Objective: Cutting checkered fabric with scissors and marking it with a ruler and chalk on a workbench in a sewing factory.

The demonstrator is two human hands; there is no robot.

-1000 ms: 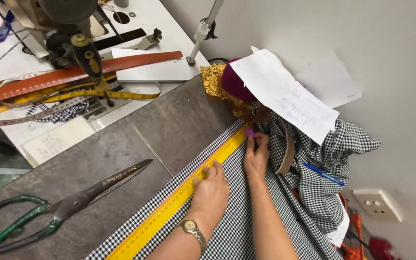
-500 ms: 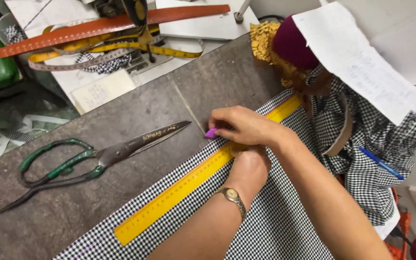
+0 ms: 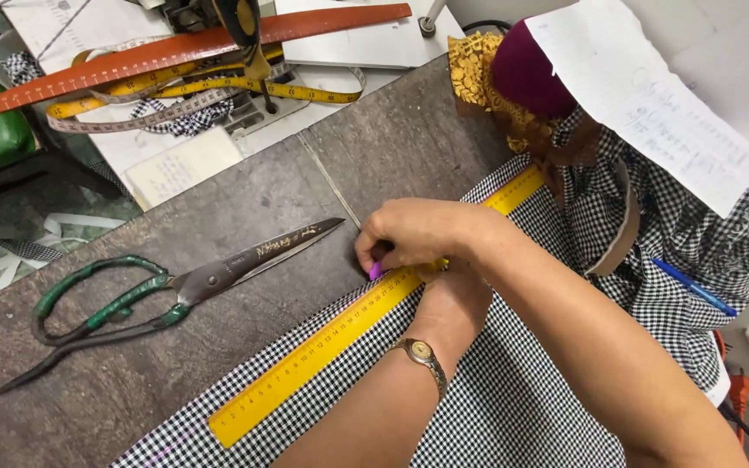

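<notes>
Your ruler (image 3: 322, 351) lies on the cloth (image 3: 522, 390) along its edge; scissors (image 3: 158, 295) lie left of it on the worktop (image 3: 218, 217).

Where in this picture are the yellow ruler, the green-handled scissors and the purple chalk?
yellow ruler (image 3: 305, 368), head view, on its bare middle stretch.
green-handled scissors (image 3: 197, 282), head view, near the pivot.
purple chalk (image 3: 376, 271), head view, on the tip showing below the right hand (image 3: 418, 234).

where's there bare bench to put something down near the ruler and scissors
Bare grey bench lies between the scissors' blade, the white sewing table edge and the gold fabric. A smaller patch sits below the scissors, left of the checked cloth. The yellow ruler, right hand with its purple chalk, and left hand crowd the cloth edge.
</notes>
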